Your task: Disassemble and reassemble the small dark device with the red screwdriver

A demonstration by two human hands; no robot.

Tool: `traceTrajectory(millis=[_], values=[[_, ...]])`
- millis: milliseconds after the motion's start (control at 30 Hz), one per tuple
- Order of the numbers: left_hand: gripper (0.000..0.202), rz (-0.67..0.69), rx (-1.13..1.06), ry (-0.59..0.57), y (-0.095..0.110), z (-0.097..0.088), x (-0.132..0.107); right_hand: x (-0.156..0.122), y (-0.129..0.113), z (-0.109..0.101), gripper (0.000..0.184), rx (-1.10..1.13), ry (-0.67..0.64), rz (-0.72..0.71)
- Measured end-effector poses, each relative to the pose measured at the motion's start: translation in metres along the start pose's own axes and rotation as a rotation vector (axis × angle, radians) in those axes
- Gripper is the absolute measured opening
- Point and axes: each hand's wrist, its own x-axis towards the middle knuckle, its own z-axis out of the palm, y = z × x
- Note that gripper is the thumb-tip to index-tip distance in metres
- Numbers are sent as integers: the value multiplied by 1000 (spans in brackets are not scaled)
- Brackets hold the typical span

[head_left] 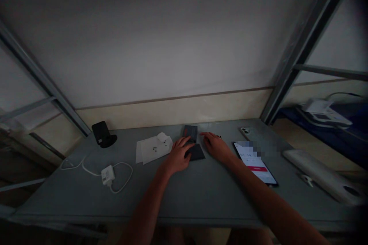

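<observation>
My left hand (178,155) rests palm down on the grey table (201,195), fingers stretched onto a dark flat card-like piece (197,152). My right hand (216,146) lies flat just right of it, fingers pointing left toward a dark box with a red mark (190,133) that stands behind the card. Neither hand grips anything. A small dark speck sits by the right hand's knuckles.
White paper with tiny dark bits (153,148) lies left of the hands. A white charger with cable (108,175) and a black stand (102,134) are further left. A lit phone (255,164), another phone face down (253,134) and a long white object (319,176) lie right.
</observation>
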Motion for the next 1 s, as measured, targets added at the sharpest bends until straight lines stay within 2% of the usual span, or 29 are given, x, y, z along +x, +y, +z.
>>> traceTrajectory(millis=[300,433,567,667,867,1000], values=[[54,-49,-66,-1,0,0,0,-3,-10,-11,30,76,120,-58],[61,-65,-65,13,0,-2,0,-5,-13,-16,30,18,39,-81],[53,-120,-143,71,-1,-2,5,-8,-18,-21,28,-9,-33,-114],[56,-162,-200,116,-3,2,9,-10,-19,-23,28,-24,-54,-123],[56,-225,-93,127,-8,10,7,-11,-14,-21,28,-52,-79,-142],[55,-220,-58,107,-9,12,3,-9,-9,-14,31,-66,-88,-153]])
